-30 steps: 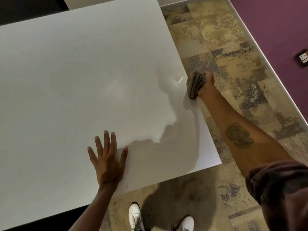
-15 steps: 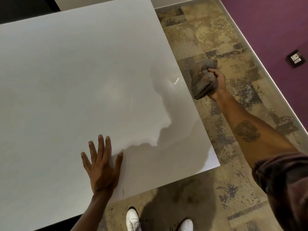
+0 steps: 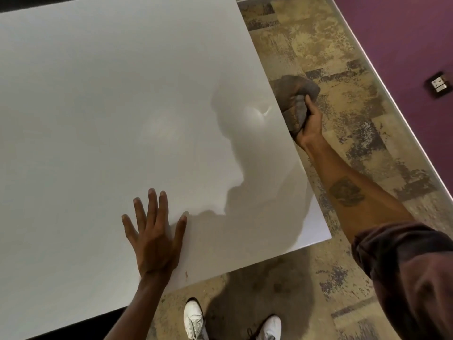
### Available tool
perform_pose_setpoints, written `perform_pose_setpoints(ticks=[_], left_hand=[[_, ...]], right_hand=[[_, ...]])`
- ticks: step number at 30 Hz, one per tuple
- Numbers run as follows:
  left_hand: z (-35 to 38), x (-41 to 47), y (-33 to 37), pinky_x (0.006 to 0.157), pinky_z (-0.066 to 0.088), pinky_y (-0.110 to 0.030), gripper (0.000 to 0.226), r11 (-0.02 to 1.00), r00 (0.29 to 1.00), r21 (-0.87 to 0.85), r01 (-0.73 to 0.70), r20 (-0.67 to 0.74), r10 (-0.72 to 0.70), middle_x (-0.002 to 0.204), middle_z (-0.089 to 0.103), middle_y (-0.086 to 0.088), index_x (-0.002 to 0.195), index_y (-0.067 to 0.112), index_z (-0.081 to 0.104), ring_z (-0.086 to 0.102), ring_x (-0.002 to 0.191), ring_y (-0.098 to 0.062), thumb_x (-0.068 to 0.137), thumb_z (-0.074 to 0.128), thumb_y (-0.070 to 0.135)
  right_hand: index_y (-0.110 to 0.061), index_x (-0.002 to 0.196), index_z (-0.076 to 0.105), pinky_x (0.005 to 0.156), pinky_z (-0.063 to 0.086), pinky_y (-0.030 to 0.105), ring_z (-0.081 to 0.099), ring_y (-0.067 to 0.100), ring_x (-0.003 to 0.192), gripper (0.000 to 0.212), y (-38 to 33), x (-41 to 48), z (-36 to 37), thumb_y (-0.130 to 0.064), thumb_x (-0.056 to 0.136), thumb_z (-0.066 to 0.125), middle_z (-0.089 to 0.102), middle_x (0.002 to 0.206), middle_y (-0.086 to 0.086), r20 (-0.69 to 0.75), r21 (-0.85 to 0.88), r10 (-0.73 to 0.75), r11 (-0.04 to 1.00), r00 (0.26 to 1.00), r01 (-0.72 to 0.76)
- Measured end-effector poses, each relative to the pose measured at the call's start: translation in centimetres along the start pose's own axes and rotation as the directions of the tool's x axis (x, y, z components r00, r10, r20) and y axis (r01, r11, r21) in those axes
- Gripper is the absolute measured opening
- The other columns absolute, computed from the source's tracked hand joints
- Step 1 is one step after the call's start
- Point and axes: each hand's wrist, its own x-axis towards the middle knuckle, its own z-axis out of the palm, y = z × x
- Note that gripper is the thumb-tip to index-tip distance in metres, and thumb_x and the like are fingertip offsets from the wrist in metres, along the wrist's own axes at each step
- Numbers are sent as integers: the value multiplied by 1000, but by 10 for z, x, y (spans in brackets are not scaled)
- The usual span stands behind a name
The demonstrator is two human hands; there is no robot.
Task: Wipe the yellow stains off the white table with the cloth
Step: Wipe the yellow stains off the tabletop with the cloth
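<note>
The white table (image 3: 98, 106) fills the left and middle of the view. I see no yellow stain on it; only a tiny reddish mark (image 3: 186, 273) sits near the front edge. My left hand (image 3: 154, 231) lies flat on the table near that edge, fingers spread. My right hand (image 3: 310, 121) is just off the table's right edge, above the floor, closed around a bunched grey-brown cloth (image 3: 294, 99). The cloth is clear of the tabletop.
Patterned tan and grey carpet (image 3: 331, 57) runs along the right of the table. A purple wall (image 3: 404, 33) with a socket (image 3: 440, 84) stands at the far right. My white shoes (image 3: 193, 320) are below the table's front edge.
My right hand has carried the cloth off the table's right edge and turned palm up, loosening the bundle. My left hand has stayed flat on the table.
</note>
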Motion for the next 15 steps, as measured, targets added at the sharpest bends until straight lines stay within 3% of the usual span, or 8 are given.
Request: perform_pose_setpoints(ticks=[6,11,15], left_hand=[[8,-2,-3,124,15,-67,77,998,996,47,-30,-81,34,169,26,-12,160,10,36,17,159,-38,103,37,62],[11,-4,-4,124,15,-66,76,995,996,93,-36,-84,44,170,25,-11,161,10,34,18,159,-38,106,29,63],[9,-3,-2,128,4,-62,81,999,1000,36,14,11,-14,175,10,0,165,20,21,3,163,-29,102,18,70]], right_hand=[[-5,119,63,89,55,42,67,33,98,43,-2,-7,8,-34,106,33,68,111,17,63,-37,-16,999,998,18],[-3,113,65,80,59,36,70,29,89,42,-1,-24,-1,-27,106,32,74,99,15,55,-2,-45,999,997,45],[-4,118,62,71,58,31,70,25,80,37,-1,-49,-24,-25,105,34,73,95,12,25,-31,-27,999,999,28]])
